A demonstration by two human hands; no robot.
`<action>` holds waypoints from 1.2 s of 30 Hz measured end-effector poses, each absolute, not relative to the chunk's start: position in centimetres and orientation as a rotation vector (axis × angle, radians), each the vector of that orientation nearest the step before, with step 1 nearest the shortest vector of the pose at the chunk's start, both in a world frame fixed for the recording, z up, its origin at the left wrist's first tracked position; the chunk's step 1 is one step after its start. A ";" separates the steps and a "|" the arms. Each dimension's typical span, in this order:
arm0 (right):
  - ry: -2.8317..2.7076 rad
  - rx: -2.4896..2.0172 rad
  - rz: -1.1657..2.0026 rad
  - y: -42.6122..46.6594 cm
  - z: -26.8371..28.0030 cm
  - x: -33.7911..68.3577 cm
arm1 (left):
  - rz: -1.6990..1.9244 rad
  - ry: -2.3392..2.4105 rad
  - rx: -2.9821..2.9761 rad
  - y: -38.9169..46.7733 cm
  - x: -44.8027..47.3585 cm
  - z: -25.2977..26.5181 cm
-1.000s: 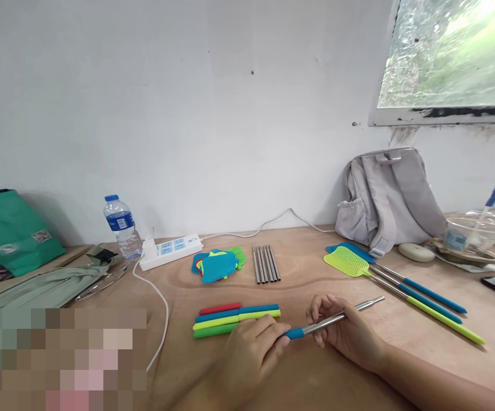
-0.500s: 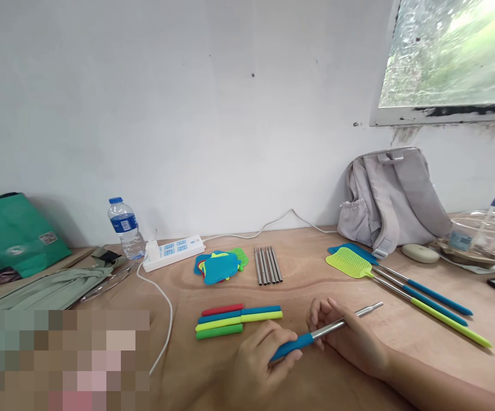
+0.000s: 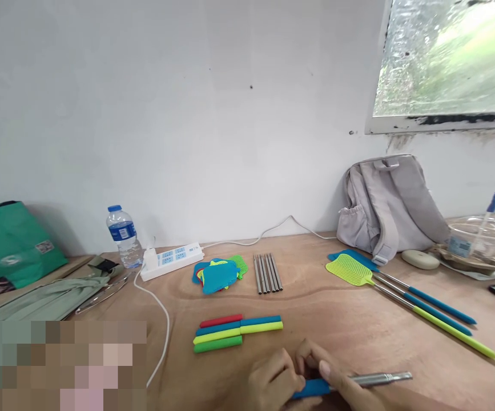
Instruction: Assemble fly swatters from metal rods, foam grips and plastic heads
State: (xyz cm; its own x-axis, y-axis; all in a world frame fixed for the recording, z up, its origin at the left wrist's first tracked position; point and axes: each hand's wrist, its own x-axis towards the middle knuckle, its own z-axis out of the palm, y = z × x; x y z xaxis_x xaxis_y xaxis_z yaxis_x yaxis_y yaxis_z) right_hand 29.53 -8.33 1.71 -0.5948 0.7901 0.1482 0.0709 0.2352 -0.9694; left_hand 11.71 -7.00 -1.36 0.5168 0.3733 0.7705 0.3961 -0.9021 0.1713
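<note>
Low in the view, my left hand (image 3: pixel 275 381) is closed around a blue fly swatter handle (image 3: pixel 312 389). A metal rod (image 3: pixel 382 378) extends from this handle to the right. My right hand (image 3: pixel 330 374) is closed around the place where rod and handle meet, its thumb on top, and it hides the joint. Beyond my hands lie several loose handles, among them a red one (image 3: pixel 220 321) and a green one (image 3: pixel 218 343). Farther back are several metal rods (image 3: pixel 268 273) side by side and a pile of coloured swatter heads (image 3: pixel 220 275).
On the right lie whole fly swatters, one yellow-green (image 3: pixel 350 269), before a grey backpack (image 3: pixel 395 205). A power strip (image 3: pixel 172 261), its white cable (image 3: pixel 166 319) and a water bottle (image 3: pixel 124 237) are on the left. A plastic cup (image 3: pixel 478 237) stands far right.
Both hands have moved down toward the lower edge with the handle and rod. My right hand has shifted from along the rod to the handle's end and closed there.
</note>
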 end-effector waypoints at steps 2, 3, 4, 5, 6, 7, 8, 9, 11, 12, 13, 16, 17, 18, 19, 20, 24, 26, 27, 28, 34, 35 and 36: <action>-1.867 -0.781 1.384 -8.7 1.6 29.4 | -1.239 -0.656 -2.780 -7.1 11.4 -1.1; -1.871 -0.784 1.383 -8.8 1.6 29.3 | -1.201 -0.651 -2.788 -7.2 11.2 -1.0; -1.877 -0.784 1.393 -8.8 1.5 29.3 | -1.172 -0.659 -2.783 -7.3 11.1 -1.0; -1.879 -0.783 1.414 -8.8 1.4 29.3 | -1.148 -0.672 -2.772 -7.3 11.1 -1.0; -1.872 -0.774 1.435 -8.7 1.3 29.3 | -1.131 -0.684 -2.755 -7.4 11.1 -1.2; -1.864 -0.756 1.454 -8.6 1.1 29.2 | -1.124 -0.692 -2.731 -7.4 11.1 -1.4; -1.859 -0.731 1.465 -8.4 0.9 29.2 | -1.136 -0.695 -2.692 -7.3 11.2 -1.7; -1.857 -0.706 1.467 -8.2 0.6 29.1 | -1.157 -0.682 -2.647 -7.2 11.4 -2.0; -1.858 -0.671 1.437 -8.0 0.3 28.9 | -1.222 -0.617 -2.555 -6.9 11.7 -2.7; -1.861 -0.662 1.417 -8.0 0.1 28.9 | -1.255 -0.588 -2.522 -6.7 11.9 -3.0; -1.863 -0.660 1.405 -8.0 0.1 28.8 | -1.273 -0.562 -2.508 -6.4 12.1 -3.3; -1.831 -0.669 1.394 -8.3 0.3 28.8 | -1.201 -0.506 -2.538 -5.7 12.3 -3.5; -1.814 -0.666 1.406 -8.4 0.4 28.8 | -1.147 -0.488 -2.547 -5.6 12.2 -3.4; -1.789 -0.657 1.424 -8.4 0.4 28.8 | -1.103 -0.462 -2.541 -5.5 12.0 -3.1; -1.756 -0.645 1.454 -8.3 0.4 28.8 | -1.067 -0.430 -2.528 -5.5 11.8 -2.6; -1.722 -0.632 1.501 -8.1 0.3 28.9 | -1.054 -0.409 -2.506 -5.6 11.4 -2.0; -1.511 -0.510 1.676 -6.6 -0.6 28.8 | -1.163 -0.540 -2.448 -5.1 8.4 1.3; -1.392 -0.482 1.710 -5.7 -0.9 28.8 | -1.279 -0.857 -2.375 -3.9 6.4 2.8; -1.335 -0.490 1.718 -5.4 -0.9 28.9 | -1.323 -1.075 -2.282 -2.9 5.4 3.1; -1.289 -0.512 1.726 -5.2 -0.8 28.9 | -1.364 -1.262 -2.148 -1.9 4.3 3.3; -1.159 -0.573 1.797 -4.9 -0.3 29.1 | -1.101 -1.775 -2.033 3.1 -0.8 0.3; -1.156 -0.596 1.792 -4.9 -0.2 29.2 | -0.987 -1.791 -2.099 3.4 -1.3 -0.1; -1.154 -0.623 1.783 -4.9 -0.2 29.2 | -0.878 -1.787 -2.173 3.6 -1.7 -0.4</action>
State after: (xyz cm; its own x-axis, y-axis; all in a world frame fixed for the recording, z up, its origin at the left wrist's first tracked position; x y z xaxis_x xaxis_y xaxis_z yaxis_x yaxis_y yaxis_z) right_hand 29.23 -4.90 -0.17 -0.4722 0.8798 0.0548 -0.4104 -0.1643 -0.8970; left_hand -1.68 3.58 -0.40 0.0961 0.8280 0.5525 0.9432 -0.2530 0.2152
